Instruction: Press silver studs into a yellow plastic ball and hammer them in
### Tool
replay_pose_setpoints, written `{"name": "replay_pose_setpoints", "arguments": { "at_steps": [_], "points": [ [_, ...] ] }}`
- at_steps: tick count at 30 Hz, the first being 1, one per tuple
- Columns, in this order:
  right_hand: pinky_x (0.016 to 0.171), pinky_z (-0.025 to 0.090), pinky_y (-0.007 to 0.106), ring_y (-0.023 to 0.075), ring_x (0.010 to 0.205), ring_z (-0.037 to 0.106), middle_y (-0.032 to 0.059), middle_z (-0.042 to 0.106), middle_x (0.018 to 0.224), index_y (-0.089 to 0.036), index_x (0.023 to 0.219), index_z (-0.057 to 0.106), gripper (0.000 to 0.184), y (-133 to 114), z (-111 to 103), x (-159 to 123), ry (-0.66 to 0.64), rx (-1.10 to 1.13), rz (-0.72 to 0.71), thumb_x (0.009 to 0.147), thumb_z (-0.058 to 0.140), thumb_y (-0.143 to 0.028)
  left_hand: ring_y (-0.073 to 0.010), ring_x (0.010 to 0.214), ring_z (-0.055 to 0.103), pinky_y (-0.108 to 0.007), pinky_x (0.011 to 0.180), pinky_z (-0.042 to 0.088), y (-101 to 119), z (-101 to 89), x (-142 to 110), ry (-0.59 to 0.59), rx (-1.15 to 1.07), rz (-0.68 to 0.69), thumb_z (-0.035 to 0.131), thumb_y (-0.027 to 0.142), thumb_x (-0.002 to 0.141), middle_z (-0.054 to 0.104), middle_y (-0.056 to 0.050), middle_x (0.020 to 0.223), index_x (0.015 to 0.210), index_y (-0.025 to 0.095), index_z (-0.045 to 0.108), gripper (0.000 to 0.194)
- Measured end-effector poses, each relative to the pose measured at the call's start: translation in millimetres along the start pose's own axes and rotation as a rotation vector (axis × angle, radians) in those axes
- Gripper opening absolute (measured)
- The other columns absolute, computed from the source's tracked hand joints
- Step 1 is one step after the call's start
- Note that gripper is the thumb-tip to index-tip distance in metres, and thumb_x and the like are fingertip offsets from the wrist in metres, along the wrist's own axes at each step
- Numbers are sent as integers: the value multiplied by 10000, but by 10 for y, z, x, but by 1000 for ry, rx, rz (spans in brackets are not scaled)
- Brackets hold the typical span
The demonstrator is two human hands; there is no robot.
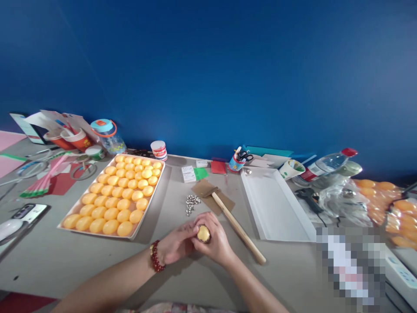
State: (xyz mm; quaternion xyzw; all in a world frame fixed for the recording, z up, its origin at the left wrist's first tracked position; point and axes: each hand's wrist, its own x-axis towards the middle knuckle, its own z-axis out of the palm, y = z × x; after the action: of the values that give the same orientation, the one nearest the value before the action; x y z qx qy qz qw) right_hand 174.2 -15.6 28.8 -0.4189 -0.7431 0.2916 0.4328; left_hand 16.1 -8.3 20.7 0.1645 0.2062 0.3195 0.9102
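My right hand (215,239) is closed around a small round gold-faced thing (203,234) with a dark rim; its exact kind I cannot make out. From the other side my left hand (182,240) grips it too, thumb at its edge, with the other fingers partly hidden. A beaded red bracelet (157,256) circles the left wrist. Just beyond my hands lies a small heap of shiny silver beads or bells (191,204). A hammer (239,228) with a wooden handle rests to the right, its head on a brown sheet (224,201).
At left stands a tray (134,234) filled with orange balls (112,213); at right, a white tray (276,204). Farther right are a glue gun (309,199), a plastic bottle (325,165) and bagged orange balls (405,217). A pen cup (236,163) stands by the blue wall (208,78).
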Motion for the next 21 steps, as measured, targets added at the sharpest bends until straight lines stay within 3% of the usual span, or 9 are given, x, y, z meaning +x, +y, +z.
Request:
{"name": "replay_pose_setpoints", "arguments": {
  "at_steps": [5, 10, 15, 21],
  "points": [
    [890, 487, 385, 253, 1015, 609, 57, 668, 1030, -252, 1031, 605, 332, -21, -15, -18, -16, 76, 62, 747, 774, -223, -158, 871, 642, -235, 781, 460, 15, 15, -1, 10, 44, 26, 799, 254, 790, 701, -71, 961, 1007, 134, 743, 253],
    [859, 483, 377, 240, 958, 618, 37, 675, 941, -249, 883, 590, 242, -14, -18, -8, -30, 112, 12, 741, 785, -236, -179, 944, 604, -242, 839, 454, 53, 123, -9, -66, 99, 32, 803, 270, 777, 675, -72, 989, 995, 130, 744, 266],
    [854, 473, 384, 224, 911, 609, 22, 680, 903, -251, 864, 562, 228, 33, 14, -6, -33, 132, -17, 750, 759, -232, -180, 953, 563, -236, 848, 448, 83, 198, -9, -128, 177, 75, 784, 308, 791, 623, -74, 988, 955, 93, 736, 274],
    [892, 480, 399, 248, 981, 617, 50, 692, 984, -254, 964, 608, 322, 38, -8, -9, -33, 134, -10, 767, 804, -416, -169, 913, 603, -235, 804, 462, 36, 120, -6, -38, 138, 64, 812, 293, 767, 662, -61, 964, 1004, 133, 736, 296]
  ]
}}
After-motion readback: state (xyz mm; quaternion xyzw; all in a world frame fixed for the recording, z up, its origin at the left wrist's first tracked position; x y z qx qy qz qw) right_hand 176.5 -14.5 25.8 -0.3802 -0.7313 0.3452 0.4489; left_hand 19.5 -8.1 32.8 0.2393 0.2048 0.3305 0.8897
